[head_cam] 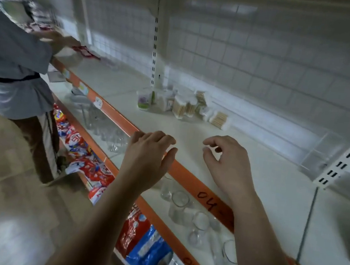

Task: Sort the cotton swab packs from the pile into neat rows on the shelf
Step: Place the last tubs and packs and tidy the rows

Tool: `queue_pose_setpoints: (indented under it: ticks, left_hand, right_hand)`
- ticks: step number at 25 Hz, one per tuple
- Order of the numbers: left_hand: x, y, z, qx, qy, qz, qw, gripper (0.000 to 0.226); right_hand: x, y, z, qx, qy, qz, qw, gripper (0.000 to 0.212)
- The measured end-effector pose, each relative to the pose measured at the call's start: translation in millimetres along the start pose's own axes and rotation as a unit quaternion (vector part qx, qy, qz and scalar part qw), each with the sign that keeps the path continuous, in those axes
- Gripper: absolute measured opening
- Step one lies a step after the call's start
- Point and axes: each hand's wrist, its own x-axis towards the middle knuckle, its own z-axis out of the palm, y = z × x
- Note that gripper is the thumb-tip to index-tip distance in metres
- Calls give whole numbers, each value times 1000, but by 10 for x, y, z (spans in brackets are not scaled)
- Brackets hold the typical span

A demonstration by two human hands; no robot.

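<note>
A pile of cotton swab packs [185, 106], clear packs of wooden-stick swabs, sits near the back of the white shelf [190, 138], beside the slotted upright. A white tub with a purple and green label [144, 100] stands at the pile's left end. My left hand [148, 153] hovers over the shelf's orange front edge, fingers relaxed and holding nothing. My right hand [225, 160] is over the shelf a little right of it, fingers loosely curled and empty. Both hands are well short of the pile. The frame is blurred.
Another person [18, 66] in a grey top stands to the left, handling red packets [85, 51] on the same shelf. Clear glasses [183, 207] fill the shelf below, and red and blue bags [140, 237] lie lower still. A clear divider [311, 156] stands at the right.
</note>
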Motion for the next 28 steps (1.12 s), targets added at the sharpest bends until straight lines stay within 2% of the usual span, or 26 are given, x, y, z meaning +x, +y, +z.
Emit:
queue_pose_setpoints:
  ticks: [6, 13, 19, 28]
  left_hand:
    - [467, -539, 331, -9, -9, 2, 1000, 36]
    - [1259, -1185, 759, -52, -19, 59, 997, 40]
    - [1916, -1720, 1111, -106, -20, 98, 989, 32]
    - [2340, -2016, 1425, -167, -38, 162, 972, 29]
  right_hand:
    - [473, 74, 355, -3, -1, 31, 1000, 15]
    - [1238, 107, 899, -45, 30, 72, 996, 17]
    - [1946, 115, 1361, -70, 51, 122, 989, 18]
    - [2340, 153, 1762, -79, 66, 183, 978, 19]
